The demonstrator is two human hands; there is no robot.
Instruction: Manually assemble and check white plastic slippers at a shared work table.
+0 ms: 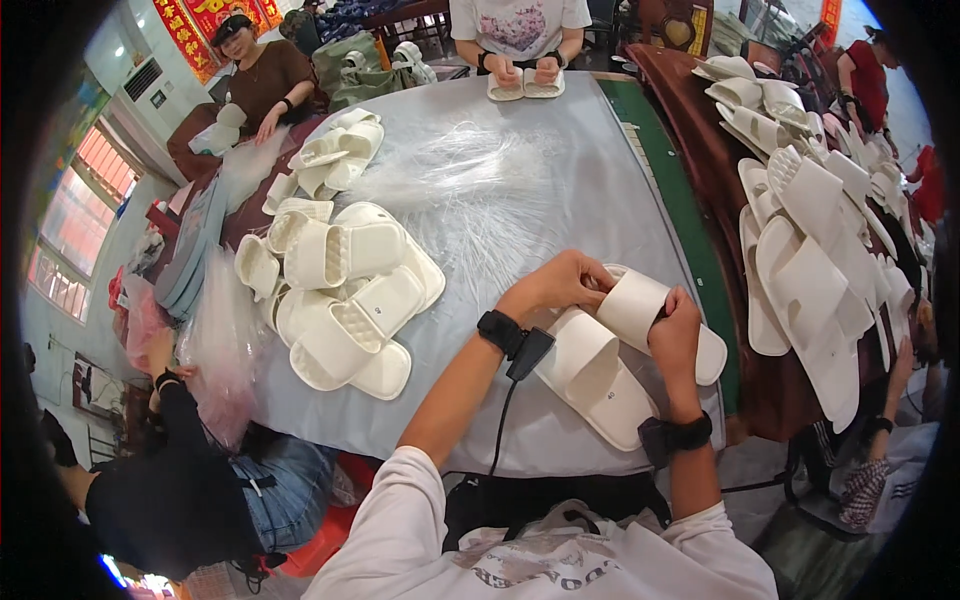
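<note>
A pair of cream slippers lies at the table's near right, soles down. My left hand (568, 282) is closed at the inner edge of the right slipper's strap, above the left slipper (590, 375). Its fingertips are partly hidden, and what they pinch cannot be made out. My right hand (676, 335) grips the strap's outer edge on the right slipper (638, 303), its thumb and fingers bent around it. Beyond my hands, a loose heap of thin clear plastic strands (480, 190) spreads over the grey tabletop (440, 430).
Piled cream slippers (340, 280) stand to my left, and more slippers (810, 230) heap on a brown surface at right. Across the table, a person's hands (523, 72) hold another pair. At left, a co-worker's hand (160, 350) touches clear plastic bags (222, 340).
</note>
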